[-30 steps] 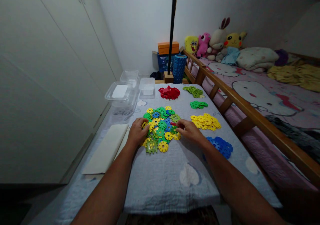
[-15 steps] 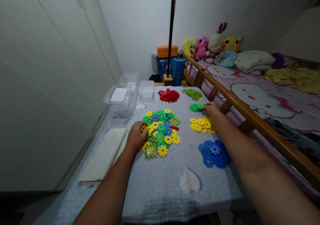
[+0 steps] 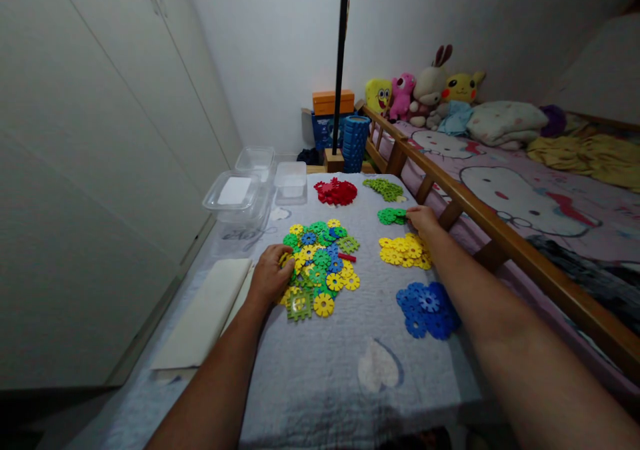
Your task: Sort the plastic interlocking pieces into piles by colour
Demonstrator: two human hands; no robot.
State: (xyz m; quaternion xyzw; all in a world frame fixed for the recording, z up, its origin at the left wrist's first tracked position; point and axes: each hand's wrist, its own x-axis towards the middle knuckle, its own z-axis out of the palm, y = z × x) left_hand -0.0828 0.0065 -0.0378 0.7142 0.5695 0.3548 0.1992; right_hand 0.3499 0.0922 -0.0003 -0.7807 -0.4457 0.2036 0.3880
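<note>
A mixed pile of notched plastic discs (image 3: 323, 259), yellow, green and blue, lies mid-table. At its left edge is my left hand (image 3: 273, 273), fingers curled round a yellow notched disc (image 3: 285, 259). My right hand (image 3: 423, 218) reaches to the small green disc pile (image 3: 391, 216), its fingertips pinched on a green notched disc at the right end, partly hidden. Nearer me are the yellow disc pile (image 3: 404, 250) and the blue disc pile (image 3: 427, 309). Farther off lie red pieces (image 3: 336, 191) and light green pieces (image 3: 384, 189). A short red stick (image 3: 347, 257) rests on the mixed pile.
Clear plastic containers (image 3: 233, 193) stand at the back left. Folded beige cloth or paper (image 3: 203, 313) lies beside my left forearm. A wooden bed rail (image 3: 475, 220) runs along the right side. Behind the table rises a black pole (image 3: 339, 70) on a wooden block.
Both hands stay nearly in place, the left by the mixed pile and the right at the green pile. The whole view shifts slightly.
</note>
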